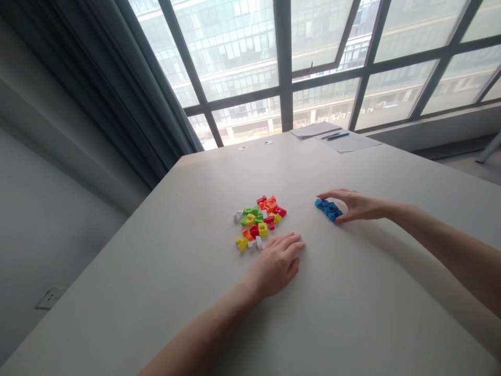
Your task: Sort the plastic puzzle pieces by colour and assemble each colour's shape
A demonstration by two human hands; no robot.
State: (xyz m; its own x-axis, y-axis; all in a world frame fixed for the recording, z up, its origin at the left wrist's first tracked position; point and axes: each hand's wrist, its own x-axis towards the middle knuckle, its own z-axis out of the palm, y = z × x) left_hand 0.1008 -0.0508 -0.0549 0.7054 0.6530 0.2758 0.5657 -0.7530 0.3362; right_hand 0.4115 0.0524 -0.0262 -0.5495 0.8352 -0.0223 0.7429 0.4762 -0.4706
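A small cluster of blue plastic blocks (329, 209) lies on the white table, right of the other blocks. My right hand (352, 204) spans it, with the fingertips at its far end and the thumb at its near end. My left hand (276, 261) rests palm down on the table with its fingers stretched out, holding nothing. Just beyond it is a loose pile of small plastic blocks: yellow ones (262, 229), green ones (250, 211), red ones (270, 222), orange ones (271, 206) and white ones (259, 243). Some of them overlap.
The white table (188, 219) reaches towards a large window (242, 47). Sheets of paper (352, 143) with dark pens (337, 136) on them lie at the far right edge. A dark curtain (129, 78) hangs on the left, above a wall socket (50, 298).
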